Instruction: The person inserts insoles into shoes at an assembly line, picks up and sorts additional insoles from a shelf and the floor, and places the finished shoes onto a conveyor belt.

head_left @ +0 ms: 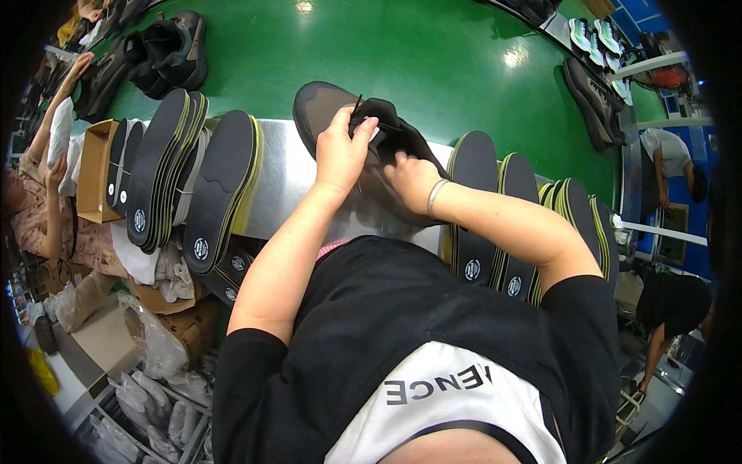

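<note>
A brown and black shoe (318, 107) lies in front of me, its toe at the far left and its heel nearer on the right. My left hand (342, 153) is closed on the tongue by the laces, thumb and fingers pinching it. At the shoe's opening is my right hand (413, 182), a bracelet on its wrist. Its fingers reach into the collar and are partly hidden and blurred, so I cannot tell if they hold anything. Black insoles (220, 174) with yellow-green edges are stacked to the left, and more insoles (473, 166) to the right.
The shoe rests on a metal ledge (282, 182) beside a green surface (348, 46). Other dark shoes (182, 50) stand far left, another shoe (591, 104) far right. A cardboard box (97, 170) is beside the left insoles. Other people work on both sides.
</note>
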The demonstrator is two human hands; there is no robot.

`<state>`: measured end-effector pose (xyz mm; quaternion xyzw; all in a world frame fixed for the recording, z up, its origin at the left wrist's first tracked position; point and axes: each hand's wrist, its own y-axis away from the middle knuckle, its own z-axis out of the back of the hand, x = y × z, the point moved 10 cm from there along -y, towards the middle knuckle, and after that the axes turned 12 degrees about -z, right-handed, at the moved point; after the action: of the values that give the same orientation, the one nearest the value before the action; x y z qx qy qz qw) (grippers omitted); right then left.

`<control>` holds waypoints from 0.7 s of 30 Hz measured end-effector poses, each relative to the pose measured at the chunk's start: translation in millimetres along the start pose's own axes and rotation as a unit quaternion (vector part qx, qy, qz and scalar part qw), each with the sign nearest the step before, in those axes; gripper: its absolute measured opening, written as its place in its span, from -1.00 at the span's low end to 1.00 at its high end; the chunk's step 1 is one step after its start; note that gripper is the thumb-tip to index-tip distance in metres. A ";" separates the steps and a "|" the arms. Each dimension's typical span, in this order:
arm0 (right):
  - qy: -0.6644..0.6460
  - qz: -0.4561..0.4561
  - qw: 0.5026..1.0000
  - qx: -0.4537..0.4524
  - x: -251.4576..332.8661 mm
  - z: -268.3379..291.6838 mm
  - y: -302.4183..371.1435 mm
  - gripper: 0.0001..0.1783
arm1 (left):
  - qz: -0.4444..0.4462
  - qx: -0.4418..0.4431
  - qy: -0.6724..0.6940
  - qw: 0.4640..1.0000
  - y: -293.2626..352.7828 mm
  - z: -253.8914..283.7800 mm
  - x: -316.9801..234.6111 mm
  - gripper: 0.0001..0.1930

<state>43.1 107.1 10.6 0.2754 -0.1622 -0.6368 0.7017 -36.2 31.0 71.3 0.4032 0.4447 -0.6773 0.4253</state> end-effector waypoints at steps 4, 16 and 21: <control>0.033 -0.010 0.999 -0.004 -0.7 0.1 -3.1 -0.68 | 0.002 0.002 -0.006 1.000 0.1 1.7 -1.6 -0.72; 0.080 0.190 0.954 0.218 -3.8 -21.2 64.9 -0.64 | -0.022 -0.009 -0.006 1.000 -0.6 3.6 -5.9 -0.72; 0.089 0.190 0.946 0.248 0.1 -41.6 55.5 -0.67 | 0.030 0.025 0.007 0.999 1.4 -1.5 -3.3 -0.68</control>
<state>111.8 116.5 10.4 0.4602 -0.3011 -0.4047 0.7306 -33.5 32.8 73.6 0.4313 0.4182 -0.6722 0.4327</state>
